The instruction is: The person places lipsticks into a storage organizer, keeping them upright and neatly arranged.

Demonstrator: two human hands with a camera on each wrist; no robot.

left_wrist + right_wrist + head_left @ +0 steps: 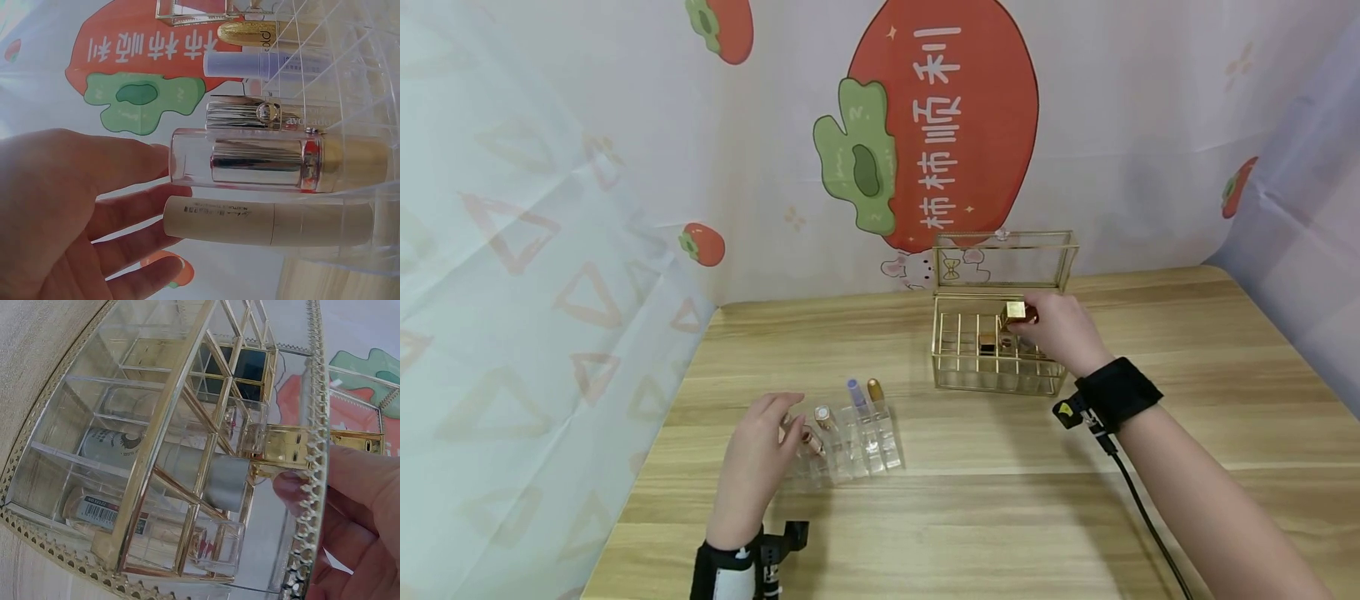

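My right hand (1060,329) pinches a gold square lipstick tube (1014,312) over the gold-framed glass box (1000,385), whose lid stands up. In the right wrist view the gold tube (284,447) is between thumb and fingers, beside the box's gold grid; several tubes, one of them a silver-grey tube (219,478), stand in its compartments. My left hand (756,467) is at the clear lipstick holder (846,467). In the left wrist view its fingers (134,209) lie loosely extended near a clear-capped lipstick (256,164) and a beige tube (219,222); firm contact cannot be made out.
A lilac tube (857,393) and a gold glitter tube (876,390) stand at the holder's right end. The wooden table (970,508) meets a printed cloth backdrop (775,167) behind the box. A cable (1138,500) trails from the right wrist.
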